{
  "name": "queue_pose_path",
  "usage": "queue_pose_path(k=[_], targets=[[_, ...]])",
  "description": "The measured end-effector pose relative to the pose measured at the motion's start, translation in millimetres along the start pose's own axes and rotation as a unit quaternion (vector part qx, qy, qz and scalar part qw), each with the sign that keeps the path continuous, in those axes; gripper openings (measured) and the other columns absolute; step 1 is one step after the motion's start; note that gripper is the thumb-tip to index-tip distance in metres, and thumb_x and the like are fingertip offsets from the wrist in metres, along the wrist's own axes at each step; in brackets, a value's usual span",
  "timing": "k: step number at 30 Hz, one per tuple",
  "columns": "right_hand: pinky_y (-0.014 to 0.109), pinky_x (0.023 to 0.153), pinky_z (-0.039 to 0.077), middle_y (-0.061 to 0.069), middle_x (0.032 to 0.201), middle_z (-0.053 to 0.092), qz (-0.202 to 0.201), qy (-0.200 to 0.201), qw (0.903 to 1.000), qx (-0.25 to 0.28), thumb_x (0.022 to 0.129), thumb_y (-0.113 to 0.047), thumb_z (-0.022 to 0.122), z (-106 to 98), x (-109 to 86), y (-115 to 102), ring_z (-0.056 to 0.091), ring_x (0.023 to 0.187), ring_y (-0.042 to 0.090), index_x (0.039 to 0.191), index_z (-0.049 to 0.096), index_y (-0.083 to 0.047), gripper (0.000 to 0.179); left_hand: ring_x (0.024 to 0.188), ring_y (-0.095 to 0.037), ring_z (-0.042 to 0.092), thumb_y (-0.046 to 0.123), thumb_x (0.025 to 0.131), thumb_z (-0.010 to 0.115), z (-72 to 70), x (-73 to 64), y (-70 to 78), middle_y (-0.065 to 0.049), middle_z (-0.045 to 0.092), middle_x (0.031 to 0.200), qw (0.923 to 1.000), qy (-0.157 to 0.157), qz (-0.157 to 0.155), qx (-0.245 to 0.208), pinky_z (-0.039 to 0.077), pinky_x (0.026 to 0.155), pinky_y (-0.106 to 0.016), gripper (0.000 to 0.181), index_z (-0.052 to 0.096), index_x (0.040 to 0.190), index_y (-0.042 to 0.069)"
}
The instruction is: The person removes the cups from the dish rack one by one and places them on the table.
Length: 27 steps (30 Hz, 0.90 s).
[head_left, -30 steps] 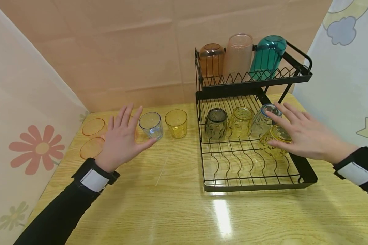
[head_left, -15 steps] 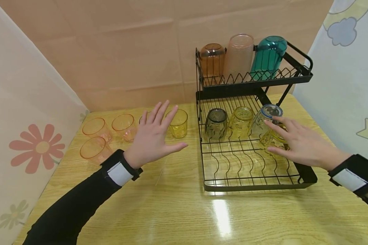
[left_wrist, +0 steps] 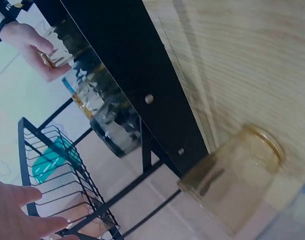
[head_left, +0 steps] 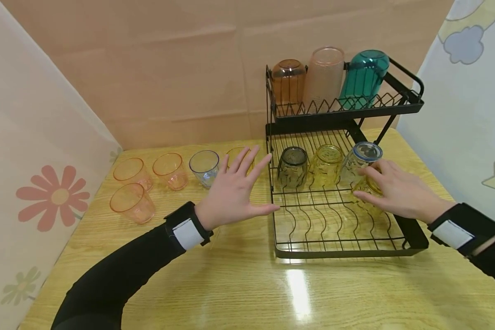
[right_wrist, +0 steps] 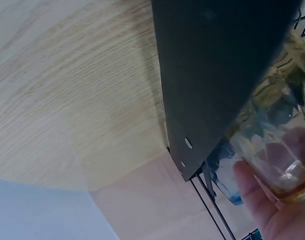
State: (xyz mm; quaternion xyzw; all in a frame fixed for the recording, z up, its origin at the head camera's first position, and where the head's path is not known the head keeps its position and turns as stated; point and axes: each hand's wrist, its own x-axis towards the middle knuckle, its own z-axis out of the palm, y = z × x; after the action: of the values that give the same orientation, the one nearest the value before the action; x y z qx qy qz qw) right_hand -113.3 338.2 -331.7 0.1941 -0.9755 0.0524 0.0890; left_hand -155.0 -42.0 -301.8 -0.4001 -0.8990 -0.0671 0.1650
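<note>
My right hand (head_left: 400, 190) grips an upside-down yellow glass (right_wrist: 280, 127) at the right side of the rack's lower tier, fingers and thumb on either side of it. Just behind that glass, a blue-rimmed clear glass (head_left: 353, 168) stands inverted. My left hand (head_left: 233, 195), fingers spread and holding nothing, hovers over the table by the rack's left edge. It partly covers an upright yellow glass in the head view; the left wrist view shows this yellow glass (left_wrist: 237, 175) beside the rack.
The black two-tier dish rack (head_left: 350, 253) also bears a grey glass (head_left: 293, 172) and another yellow glass (head_left: 325, 169) below. On top stand brown (head_left: 288, 85), pale pink (head_left: 323, 78) and teal (head_left: 365, 78) glasses. A blue-rimmed glass (head_left: 206, 172) and several orange-pink glasses (head_left: 171, 173) stand left.
My left hand has moved right, from over the left-hand glasses to the rack's left edge. My right hand has closed from spread fingers onto the front yellow glass.
</note>
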Motion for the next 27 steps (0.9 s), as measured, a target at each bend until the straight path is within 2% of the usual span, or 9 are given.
queue_pose_path(k=[6, 12, 16, 21, 27], targets=[[0.027, 0.043, 0.028, 0.003, 0.085, 0.039, -0.031, 0.047, 0.9979, -0.031, 0.079, -0.042, 0.064, 3, 1.2, 2, 0.033, 0.066, 0.015, 0.096, 0.057, -0.015, 0.033, 0.136, -0.024, -0.002, 0.084, 0.072, 0.025, 7.7, 4.4, 11.3, -0.003, -0.004, 0.152, 0.9999, -0.011, -0.005, -0.012, 0.006, 0.101, -0.058, 0.097, 0.001, 0.147, 0.027], [0.026, 0.043, 0.026, 0.000, 0.078, 0.033, -0.072, 0.090, 0.9928, -0.032, 0.076, -0.033, 0.066, -1, 7.9, 1, 0.029, 0.062, 0.012, 0.090, 0.059, -0.013, 0.026, 0.136, -0.022, -0.005, 0.084, 0.072, 0.025, 12.6, 10.2, 21.2, -0.003, -0.001, 0.152, 0.9994, -0.023, -0.006, -0.027, 0.004, 0.102, -0.056, 0.096, -0.001, 0.146, 0.029], [0.026, 0.045, 0.026, 0.000, 0.077, 0.033, -0.112, 0.123, 0.9858, -0.025, 0.076, -0.031, 0.064, -10, 16.6, 0, 0.028, 0.061, 0.012, 0.088, 0.059, -0.010, 0.025, 0.136, -0.022, -0.007, 0.085, 0.072, 0.023, 16.2, 15.2, 27.4, -0.004, -0.001, 0.152, 0.9993, -0.030, 0.000, -0.023, 0.002, 0.102, -0.054, 0.096, -0.003, 0.146, 0.029], [0.027, 0.045, 0.027, 0.003, 0.077, 0.037, -0.135, 0.124, 0.9824, -0.036, 0.077, -0.031, 0.061, -25, 28.6, -7, 0.031, 0.062, 0.013, 0.087, 0.057, -0.010, 0.023, 0.136, -0.022, -0.008, 0.086, 0.071, 0.018, 20.1, 21.8, 34.9, -0.004, -0.004, 0.152, 0.9989, -0.038, 0.000, -0.027, -0.002, 0.102, -0.053, 0.096, -0.007, 0.145, 0.030], [0.029, 0.049, 0.029, 0.003, 0.075, 0.037, -0.165, 0.126, 0.9770, -0.050, 0.077, -0.029, 0.059, -46, 42.7, -21, 0.031, 0.060, 0.015, 0.085, 0.056, -0.009, 0.022, 0.136, -0.024, -0.004, 0.085, 0.072, 0.019, 23.1, 28.4, 39.6, -0.005, -0.001, 0.152, 0.9993, -0.032, 0.000, -0.021, 0.003, 0.102, -0.055, 0.095, -0.009, 0.144, 0.031]])
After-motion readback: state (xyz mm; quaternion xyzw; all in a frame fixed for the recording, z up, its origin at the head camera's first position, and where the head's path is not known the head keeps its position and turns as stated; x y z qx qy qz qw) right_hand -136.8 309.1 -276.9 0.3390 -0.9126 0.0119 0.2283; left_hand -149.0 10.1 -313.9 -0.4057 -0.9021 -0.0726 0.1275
